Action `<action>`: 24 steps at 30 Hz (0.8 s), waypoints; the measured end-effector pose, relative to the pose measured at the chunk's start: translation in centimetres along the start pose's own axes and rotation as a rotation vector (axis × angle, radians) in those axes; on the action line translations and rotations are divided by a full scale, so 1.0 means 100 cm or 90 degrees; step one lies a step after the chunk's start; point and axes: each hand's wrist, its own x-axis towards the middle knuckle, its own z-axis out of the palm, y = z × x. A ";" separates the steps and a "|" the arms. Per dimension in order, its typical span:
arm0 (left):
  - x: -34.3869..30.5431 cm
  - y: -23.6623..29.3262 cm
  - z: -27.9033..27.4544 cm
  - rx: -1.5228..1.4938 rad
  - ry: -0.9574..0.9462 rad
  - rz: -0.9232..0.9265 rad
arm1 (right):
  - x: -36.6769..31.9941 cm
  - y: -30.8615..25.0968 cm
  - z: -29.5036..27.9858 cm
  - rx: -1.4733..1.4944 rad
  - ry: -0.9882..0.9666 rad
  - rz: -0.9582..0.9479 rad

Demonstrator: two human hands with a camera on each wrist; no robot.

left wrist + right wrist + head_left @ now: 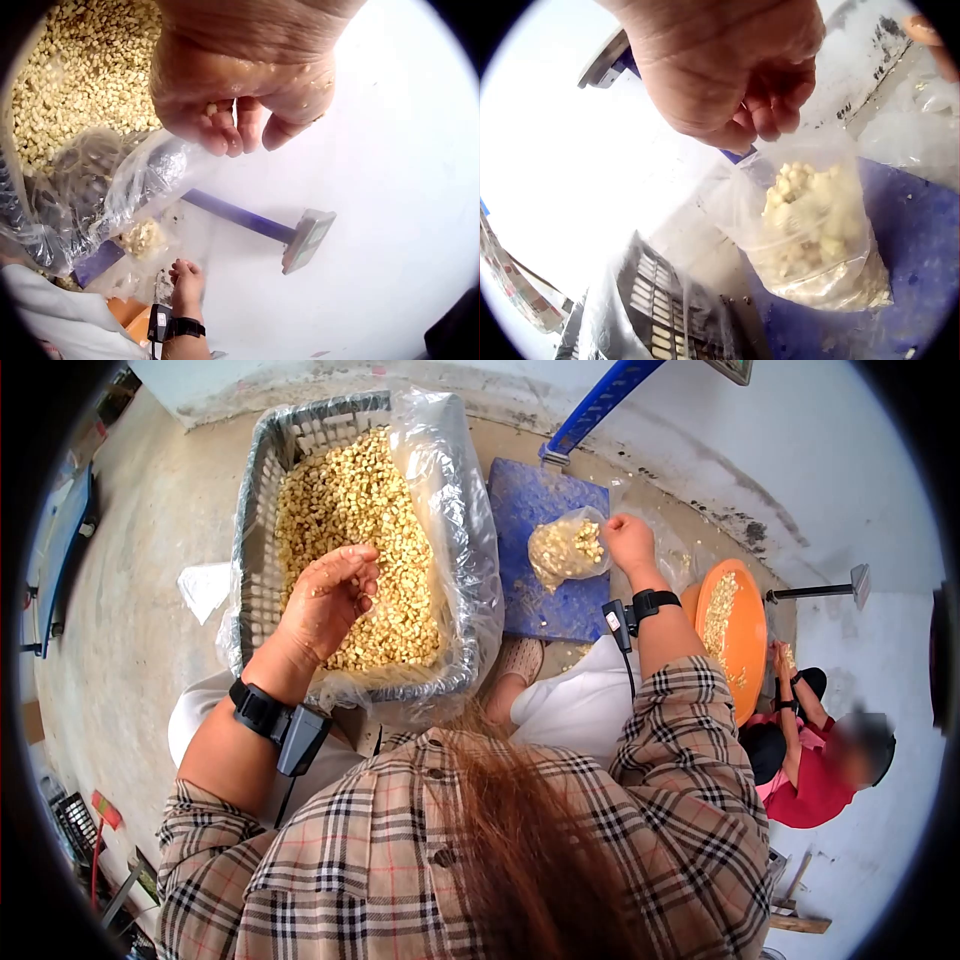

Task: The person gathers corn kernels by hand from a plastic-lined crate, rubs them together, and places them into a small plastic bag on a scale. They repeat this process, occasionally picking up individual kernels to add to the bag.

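Observation:
My left hand (328,595) hovers over a grey crate (262,490) full of small pale yellow chunks (370,490). Its fingers are loosely curled, and a few bits stick to the skin in the left wrist view. On the blue platform of a scale (520,500) stands a clear plastic bag (568,552), partly filled with the same chunks. My right hand (632,544) is at the bag's mouth, fingertips pinching its rim; in the right wrist view the film rises to those fingertips (765,127).
Clear plastic sheeting (450,490) lines the crate and hangs over its right side. The scale's blue post (605,405) rises behind the platform. To the right, an orange basin (745,640) holds more chunks, with another person (815,770) beside it. White paper (204,590) lies on the floor at left.

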 end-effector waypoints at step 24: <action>-0.002 -0.001 0.000 0.056 0.011 -0.008 | -0.013 0.014 0.025 0.140 0.006 0.088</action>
